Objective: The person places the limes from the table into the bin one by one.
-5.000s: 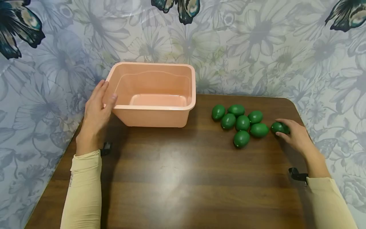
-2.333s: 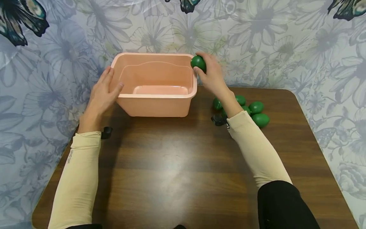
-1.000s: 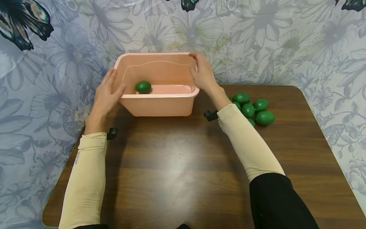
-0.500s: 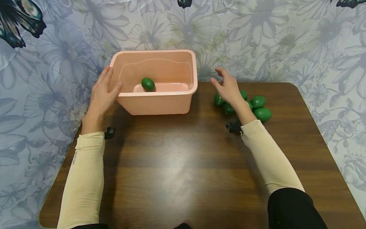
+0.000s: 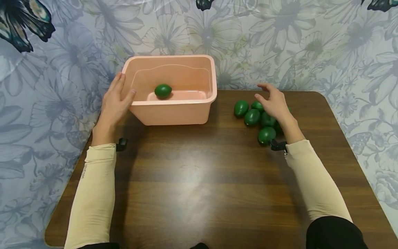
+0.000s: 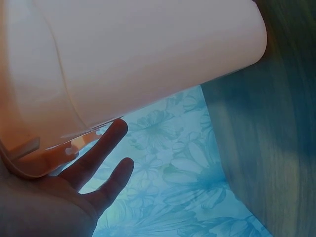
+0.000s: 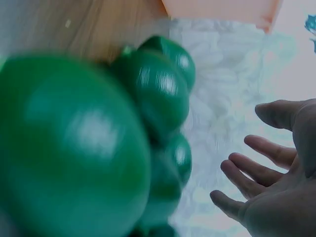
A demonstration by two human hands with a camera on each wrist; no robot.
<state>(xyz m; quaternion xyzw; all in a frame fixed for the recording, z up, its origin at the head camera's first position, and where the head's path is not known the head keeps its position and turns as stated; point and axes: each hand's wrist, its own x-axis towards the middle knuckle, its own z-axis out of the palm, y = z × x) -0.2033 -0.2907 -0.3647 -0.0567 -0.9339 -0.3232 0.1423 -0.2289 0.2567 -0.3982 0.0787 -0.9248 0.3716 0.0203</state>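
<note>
A peach-coloured plastic bin (image 5: 169,114) stands at the back left of the table. My left hand (image 5: 112,107) holds its left rim, thumb over the edge; in the left wrist view two straight fingers (image 6: 106,143) extend beside the bin wall. Inside the bin lies one glossy green oval fruit (image 5: 163,91). To the right, several similar green fruits (image 5: 252,117) sit in a cluster on the table. Over that cluster hovers my right hand (image 5: 275,103), fingers spread, nothing in it. From the right wrist, a near fruit (image 7: 74,143) looms large, well apart from the fingers.
The brown wooden table (image 5: 186,173) has a rounded far right corner. Behind it and at the sides is a floral covering (image 5: 264,41) with dark butterfly shapes. Between bin and cluster lies a strip of bare tabletop (image 5: 220,114).
My right hand carried one green fruit from the cluster into the bin and let it go. It has since moved back right over the cluster. The left hand has stayed at the bin.
</note>
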